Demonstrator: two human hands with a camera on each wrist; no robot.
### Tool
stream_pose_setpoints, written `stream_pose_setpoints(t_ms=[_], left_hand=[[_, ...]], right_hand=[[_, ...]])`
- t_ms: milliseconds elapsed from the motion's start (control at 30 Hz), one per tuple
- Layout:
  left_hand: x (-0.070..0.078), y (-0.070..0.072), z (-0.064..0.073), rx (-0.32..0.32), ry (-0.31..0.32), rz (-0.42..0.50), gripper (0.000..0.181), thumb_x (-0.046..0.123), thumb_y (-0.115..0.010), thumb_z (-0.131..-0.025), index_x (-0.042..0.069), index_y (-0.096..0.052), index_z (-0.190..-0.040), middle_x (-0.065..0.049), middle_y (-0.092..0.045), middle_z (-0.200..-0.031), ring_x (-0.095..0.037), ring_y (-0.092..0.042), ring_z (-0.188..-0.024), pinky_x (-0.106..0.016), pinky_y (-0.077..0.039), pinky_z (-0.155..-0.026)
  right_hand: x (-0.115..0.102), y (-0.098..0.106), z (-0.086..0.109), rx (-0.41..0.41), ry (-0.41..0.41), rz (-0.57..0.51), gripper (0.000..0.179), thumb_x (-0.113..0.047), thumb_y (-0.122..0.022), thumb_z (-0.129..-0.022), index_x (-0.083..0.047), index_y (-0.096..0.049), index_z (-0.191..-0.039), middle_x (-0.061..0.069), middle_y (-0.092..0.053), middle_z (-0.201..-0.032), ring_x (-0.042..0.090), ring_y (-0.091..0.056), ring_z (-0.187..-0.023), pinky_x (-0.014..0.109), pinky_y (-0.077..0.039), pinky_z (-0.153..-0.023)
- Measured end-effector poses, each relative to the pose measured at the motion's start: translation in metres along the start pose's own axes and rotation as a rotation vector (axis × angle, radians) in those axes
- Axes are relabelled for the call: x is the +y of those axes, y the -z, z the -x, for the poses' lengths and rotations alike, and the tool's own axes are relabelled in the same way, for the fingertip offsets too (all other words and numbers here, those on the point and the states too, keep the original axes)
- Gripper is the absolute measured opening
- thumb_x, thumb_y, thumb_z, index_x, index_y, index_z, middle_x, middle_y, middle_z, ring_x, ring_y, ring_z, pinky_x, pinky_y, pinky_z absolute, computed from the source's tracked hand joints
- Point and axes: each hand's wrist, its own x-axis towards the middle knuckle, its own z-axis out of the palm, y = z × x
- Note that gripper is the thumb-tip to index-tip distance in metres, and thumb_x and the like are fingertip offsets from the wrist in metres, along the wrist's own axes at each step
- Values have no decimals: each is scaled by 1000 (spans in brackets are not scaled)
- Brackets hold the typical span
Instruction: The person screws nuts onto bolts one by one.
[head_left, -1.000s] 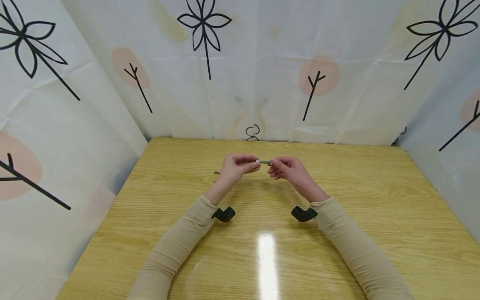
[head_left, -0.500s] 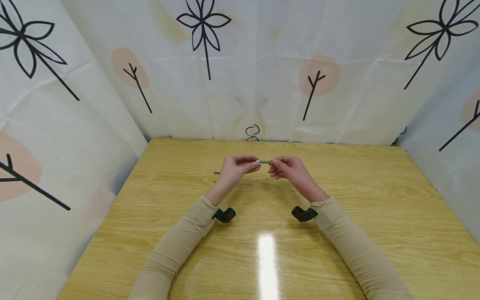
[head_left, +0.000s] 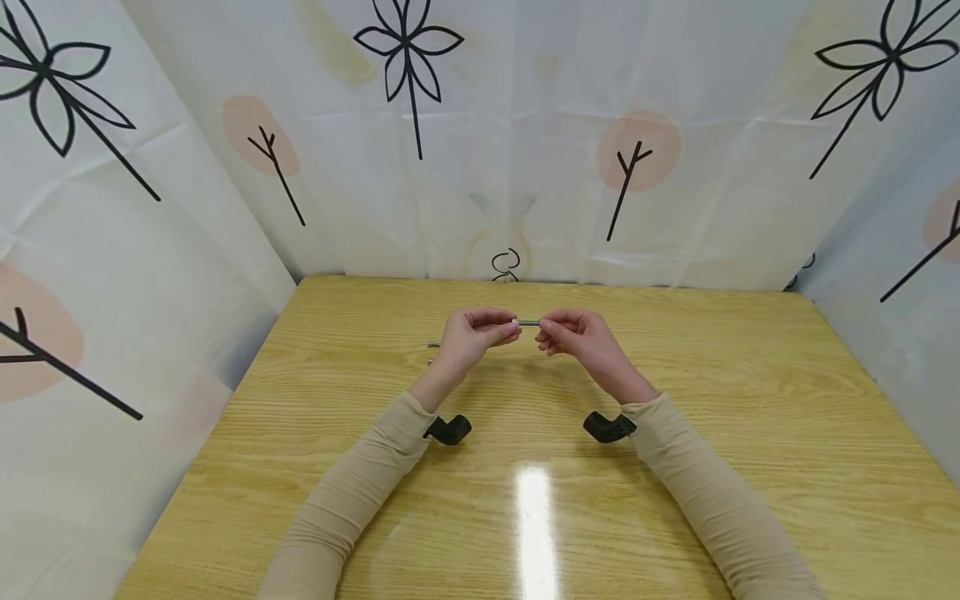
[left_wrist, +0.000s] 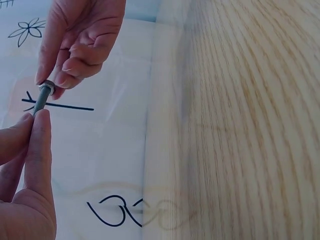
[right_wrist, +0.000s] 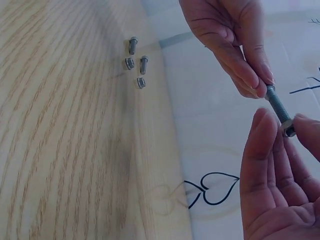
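Both hands meet over the far part of the table, joined by one threaded metal bolt (head_left: pixel 529 322). The left hand (head_left: pixel 468 333) pinches one end of it between thumb and fingers, covering most of that end. At the other end, the right hand (head_left: pixel 576 335) has its thumb and fingertips on a hex nut (right_wrist: pixel 288 127), seen round the bolt's end in the right wrist view. Bare thread (right_wrist: pixel 279 107) shows between the two hands. The left wrist view shows the nut (left_wrist: pixel 47 86) right at the right fingertips.
On the wooden table (head_left: pixel 675 500), two more bolts (right_wrist: pixel 133 45) and two nuts (right_wrist: pixel 130 63) lie to the left, partly behind the left hand in the head view. A patterned white curtain (head_left: pixel 510 167) stands behind and beside the table. Black devices (head_left: pixel 450 430) sit at both wrists.
The right fingers have shifted slightly on the nut, the right hand lifting a touch. The left hand and the bolt have stayed in place.
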Motion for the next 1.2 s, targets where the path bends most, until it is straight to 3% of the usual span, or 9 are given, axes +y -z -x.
stream_pose_setpoints(t_ms=[133,233,400,633,900,1067,1200], left_hand=[[-1,-1,1,-3,-5,2,29,-5,-67,-86,-17,-61,-112,-25,-66,-102,-25,-69,-91,-38,-57,-86],[-2,-1,1,-1,-5,4,31,-5,-66,-87,-19,-59,-113,-23,-67,-100,-25,-69,-90,-38,-57,-86],[-1,-2,2,2,-8,-11,23,-3,-68,-87,-12,-65,-108,-21,-67,-100,-27,-69,-91,-41,-56,-87],[-1,-4,1,-3,-1,-34,22,0,-68,-87,-9,-67,-107,-22,-68,-100,-33,-67,-97,-44,-55,-90],[-2,-5,1,13,8,-23,20,-2,-68,-87,-8,-68,-106,-22,-68,-99,-31,-68,-93,-47,-53,-91],[-4,-5,0,6,6,-40,21,0,-69,-87,-8,-67,-106,-21,-68,-99,-26,-69,-91,-40,-57,-87],[-4,-5,-1,0,6,-35,23,0,-68,-87,-10,-66,-107,-20,-68,-99,-33,-67,-95,-48,-53,-92]], right_hand=[[0,-1,0,13,-27,-9,36,-24,-59,-97,7,-57,-115,17,-65,-96,21,-65,-83,39,-58,-82],[2,0,1,11,-3,-34,35,-17,-60,-96,5,-54,-122,22,-64,-103,24,-66,-89,44,-56,-88],[4,2,2,1,32,-24,34,-11,-61,-95,9,-52,-122,29,-61,-107,25,-65,-91,54,-51,-91],[1,0,2,17,-36,22,37,-27,-59,-97,4,-55,-116,18,-65,-97,26,-64,-86,47,-56,-84],[4,3,1,-22,13,-5,34,-9,-60,-96,8,-50,-124,28,-62,-106,31,-65,-93,54,-52,-90],[4,2,0,1,-47,37,37,-22,-60,-97,7,-54,-119,24,-64,-100,33,-64,-91,57,-50,-89],[3,1,1,12,-55,43,40,-24,-61,-96,3,-53,-124,29,-61,-107,40,-60,-98,56,-50,-92]])
